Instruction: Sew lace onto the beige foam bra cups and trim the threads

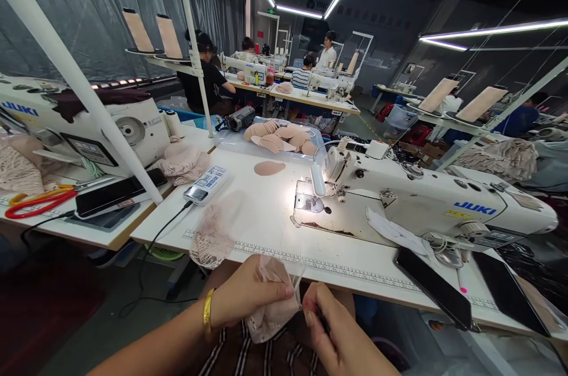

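Note:
My left hand [252, 293] is closed on a piece of pale pink lace fabric [270, 320], which hangs over my lap below the table's front edge. Close to the fabric's right edge is my right hand [328, 325], its fingers curled shut around something small and dark that is mostly hidden. A thin pale strip rises from the fabric between the two hands. Another sheer lace piece [213, 234] lies on the table and droops over its front edge. Beyond my hands stands a white sewing machine [399, 186], its lamp lit over the needle plate [310, 203].
A clear plastic bin [226, 142] holds several beige cups [284, 136]; one loose beige cup [270, 168] lies before it. Phones [432, 287] rest at the right edge. A white corded device [206, 185] sits left. Red-handled scissors [39, 201] lie on the neighbouring table. People work behind.

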Demonstrator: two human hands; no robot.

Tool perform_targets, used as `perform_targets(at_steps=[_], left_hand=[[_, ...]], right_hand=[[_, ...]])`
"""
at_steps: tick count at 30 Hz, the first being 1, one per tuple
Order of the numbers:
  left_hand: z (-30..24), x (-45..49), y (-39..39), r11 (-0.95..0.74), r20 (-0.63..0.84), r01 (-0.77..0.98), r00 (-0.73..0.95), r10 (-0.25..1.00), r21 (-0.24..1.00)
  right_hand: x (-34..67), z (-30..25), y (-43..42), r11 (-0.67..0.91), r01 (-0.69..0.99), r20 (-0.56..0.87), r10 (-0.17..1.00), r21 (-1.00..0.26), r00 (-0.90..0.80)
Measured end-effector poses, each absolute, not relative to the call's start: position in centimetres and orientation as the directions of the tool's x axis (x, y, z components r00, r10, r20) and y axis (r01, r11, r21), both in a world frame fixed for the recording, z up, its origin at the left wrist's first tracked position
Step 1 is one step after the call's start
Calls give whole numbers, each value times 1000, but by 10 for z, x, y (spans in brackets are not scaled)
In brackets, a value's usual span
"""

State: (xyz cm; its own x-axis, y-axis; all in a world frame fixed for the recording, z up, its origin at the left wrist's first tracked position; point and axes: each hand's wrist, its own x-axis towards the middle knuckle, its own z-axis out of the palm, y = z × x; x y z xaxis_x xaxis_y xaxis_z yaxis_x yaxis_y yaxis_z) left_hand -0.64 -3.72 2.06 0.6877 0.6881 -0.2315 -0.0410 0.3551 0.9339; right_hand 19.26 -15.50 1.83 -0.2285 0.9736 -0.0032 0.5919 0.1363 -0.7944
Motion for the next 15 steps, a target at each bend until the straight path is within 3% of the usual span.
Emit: perform_targets(at_steps=[11, 15], left_hand=[[30, -2, -40, 325, -195, -238, 444, 874, 915], [41, -12, -34, 312, -181, -206, 483, 857, 928]], right_hand=[[180, 3, -151, 146, 592, -13, 967, -793, -255], [190, -30, -155, 68, 618, -178, 928, -784, -328]])
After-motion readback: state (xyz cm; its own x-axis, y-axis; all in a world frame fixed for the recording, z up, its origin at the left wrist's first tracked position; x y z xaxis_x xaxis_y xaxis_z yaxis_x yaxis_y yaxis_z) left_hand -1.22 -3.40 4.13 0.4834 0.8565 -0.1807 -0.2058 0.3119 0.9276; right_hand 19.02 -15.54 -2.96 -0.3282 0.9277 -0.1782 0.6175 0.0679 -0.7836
